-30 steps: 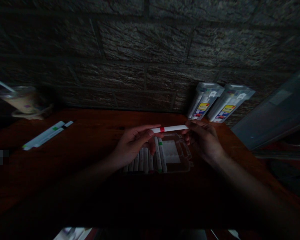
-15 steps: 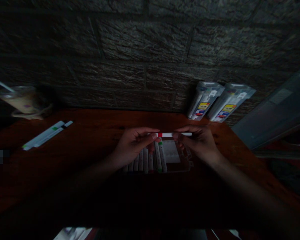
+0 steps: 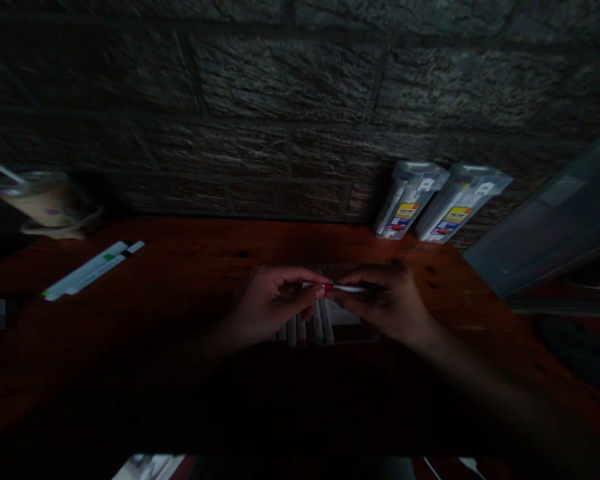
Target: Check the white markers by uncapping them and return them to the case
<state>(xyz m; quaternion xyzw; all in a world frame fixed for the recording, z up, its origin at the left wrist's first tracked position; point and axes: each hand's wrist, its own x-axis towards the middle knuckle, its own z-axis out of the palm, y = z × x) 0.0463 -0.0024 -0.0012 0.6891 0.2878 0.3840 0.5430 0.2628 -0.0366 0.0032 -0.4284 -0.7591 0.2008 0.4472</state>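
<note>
A white marker with a red band [image 3: 350, 289] lies sideways between my two hands, above an open clear case [image 3: 370, 339]. My left hand [image 3: 277, 300] pinches its left end near the red band. My right hand [image 3: 387, 300] grips the white part on the right, thumb and fingers closed on it. Beneath the hands, several white markers [image 3: 318, 327] lie side by side in the case, beside a pale card or paper [image 3: 345, 315]. The hands hide part of the row, and the scene is dim.
Two more white markers [image 3: 95, 270] lie at the left of the wooden table [image 3: 190, 247]. A plastic cup with a straw [image 3: 40, 200] stands behind them. Two clear marker cases [image 3: 410, 200] stand upright at the back right, against the stone wall [image 3: 280, 100].
Both hands have come lower and nearer the case with the marker. My right hand has shifted its grip closer to the red band, so the hands are nearer together.
</note>
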